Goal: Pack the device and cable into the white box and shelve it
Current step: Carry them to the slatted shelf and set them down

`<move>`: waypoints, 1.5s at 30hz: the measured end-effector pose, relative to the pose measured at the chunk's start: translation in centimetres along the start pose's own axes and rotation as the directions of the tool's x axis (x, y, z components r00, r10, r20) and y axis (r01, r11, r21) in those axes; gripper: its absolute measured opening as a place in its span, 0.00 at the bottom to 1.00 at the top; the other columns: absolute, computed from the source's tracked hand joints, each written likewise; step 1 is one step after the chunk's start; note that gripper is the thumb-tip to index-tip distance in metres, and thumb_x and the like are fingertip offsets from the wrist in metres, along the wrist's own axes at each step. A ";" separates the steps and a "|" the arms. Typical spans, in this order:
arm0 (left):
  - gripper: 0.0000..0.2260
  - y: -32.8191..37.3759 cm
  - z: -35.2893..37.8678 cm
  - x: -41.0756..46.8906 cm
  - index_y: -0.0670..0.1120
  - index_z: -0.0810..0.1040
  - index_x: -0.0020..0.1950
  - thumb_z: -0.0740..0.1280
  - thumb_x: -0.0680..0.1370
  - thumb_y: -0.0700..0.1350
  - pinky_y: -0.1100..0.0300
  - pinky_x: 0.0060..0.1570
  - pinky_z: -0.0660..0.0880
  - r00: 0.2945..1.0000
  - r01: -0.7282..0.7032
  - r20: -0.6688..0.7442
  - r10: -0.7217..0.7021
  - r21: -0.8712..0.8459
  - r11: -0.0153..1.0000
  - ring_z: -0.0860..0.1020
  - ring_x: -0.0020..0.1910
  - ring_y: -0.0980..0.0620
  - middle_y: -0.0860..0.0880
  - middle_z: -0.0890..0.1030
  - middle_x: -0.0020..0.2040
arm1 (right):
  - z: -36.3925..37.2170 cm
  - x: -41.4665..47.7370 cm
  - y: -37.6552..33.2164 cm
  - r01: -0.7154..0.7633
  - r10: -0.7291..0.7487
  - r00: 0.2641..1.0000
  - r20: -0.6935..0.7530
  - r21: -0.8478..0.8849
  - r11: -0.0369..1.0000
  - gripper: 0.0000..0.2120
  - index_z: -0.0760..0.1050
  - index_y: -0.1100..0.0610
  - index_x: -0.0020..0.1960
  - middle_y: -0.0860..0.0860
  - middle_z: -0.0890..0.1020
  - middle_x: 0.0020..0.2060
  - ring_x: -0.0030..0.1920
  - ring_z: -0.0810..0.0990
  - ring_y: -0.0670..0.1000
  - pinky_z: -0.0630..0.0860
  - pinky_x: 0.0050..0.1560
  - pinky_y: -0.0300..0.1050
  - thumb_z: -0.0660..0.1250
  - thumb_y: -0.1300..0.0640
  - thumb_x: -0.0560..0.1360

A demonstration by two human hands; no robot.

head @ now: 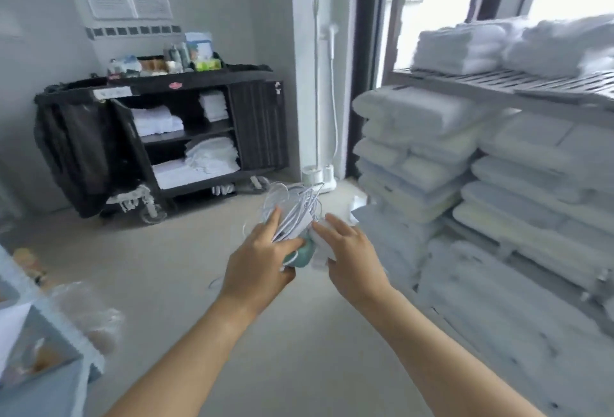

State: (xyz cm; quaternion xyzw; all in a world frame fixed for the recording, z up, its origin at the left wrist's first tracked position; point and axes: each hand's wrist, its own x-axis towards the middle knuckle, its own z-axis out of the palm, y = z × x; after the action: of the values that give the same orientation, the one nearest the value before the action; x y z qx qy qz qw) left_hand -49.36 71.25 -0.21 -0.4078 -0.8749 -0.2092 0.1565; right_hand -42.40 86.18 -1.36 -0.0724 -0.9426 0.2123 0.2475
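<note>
My left hand [262, 257] grips a small teal device [304, 254] together with a bundle of white cable [295, 205] that loops up above the fingers. My right hand [352, 250] is beside it, fingers fairly straight, touching a white piece [324, 244] next to the device; whether this is the white box is unclear in the blur. Both hands are held in mid-air over the floor, left of the linen shelves.
A metal shelf rack [498, 84] with stacked white linen [481, 157] fills the right side. A black housekeeping cart [159, 137] stands by the back wall. A white stand [320, 177] sits near the corner. A pale blue cart edge [40, 333] is at lower left.
</note>
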 end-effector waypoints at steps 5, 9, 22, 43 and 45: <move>0.24 7.3 5.5 8.7 0.57 0.80 0.54 0.75 0.62 0.39 0.49 0.44 0.79 0.971 -0.233 0.032 0.237 -0.088 0.969 0.75 0.60 0.41 0.43 0.68 0.71 | -6.1 0.0 8.5 -0.206 0.193 0.970 -0.151 -0.078 0.975 0.24 0.74 0.57 0.54 0.53 0.75 0.50 0.46 0.74 0.57 0.71 0.49 0.46 0.59 0.74 0.61; 0.24 12.7 8.7 14.8 0.56 0.82 0.53 0.77 0.61 0.39 0.48 0.40 0.80 0.908 -0.411 0.021 0.418 -0.133 0.902 0.77 0.58 0.40 0.41 0.72 0.68 | -10.3 0.1 13.9 -0.347 0.305 0.906 -0.294 -0.099 0.933 0.26 0.74 0.57 0.53 0.51 0.75 0.48 0.44 0.72 0.55 0.64 0.45 0.38 0.60 0.76 0.59; 0.24 29.0 14.5 34.3 0.54 0.83 0.52 0.79 0.58 0.40 0.48 0.36 0.80 0.657 -0.753 -0.236 0.716 -0.221 0.619 0.78 0.58 0.38 0.41 0.73 0.67 | -24.5 5.4 29.1 -0.568 0.354 0.657 -0.666 -0.129 0.813 0.34 0.71 0.51 0.66 0.52 0.72 0.67 0.63 0.71 0.60 0.70 0.62 0.48 0.65 0.76 0.65; 0.23 52.9 19.9 45.0 0.57 0.80 0.51 0.78 0.59 0.42 0.49 0.33 0.80 0.534 -0.845 -0.371 0.760 -0.262 0.466 0.79 0.53 0.42 0.47 0.72 0.67 | -42.7 2.8 45.8 -0.575 0.161 0.546 -0.822 -0.228 0.786 0.35 0.74 0.53 0.63 0.56 0.77 0.59 0.55 0.77 0.62 0.73 0.57 0.51 0.63 0.76 0.60; 0.22 55.6 20.8 45.6 0.57 0.80 0.51 0.77 0.59 0.43 0.50 0.31 0.79 0.542 -0.841 -0.368 0.756 -0.239 0.486 0.79 0.52 0.41 0.47 0.72 0.67 | -44.6 2.2 47.9 -0.565 0.140 0.561 -0.816 -0.253 0.786 0.36 0.74 0.53 0.63 0.56 0.78 0.57 0.53 0.77 0.61 0.72 0.56 0.49 0.63 0.77 0.59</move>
State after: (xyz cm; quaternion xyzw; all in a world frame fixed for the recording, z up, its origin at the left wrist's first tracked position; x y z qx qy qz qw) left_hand -36.42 143.27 15.35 -0.7657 -0.4998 -0.3228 0.2443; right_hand -20.55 146.07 13.82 -0.4093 -0.7324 -0.0373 0.5428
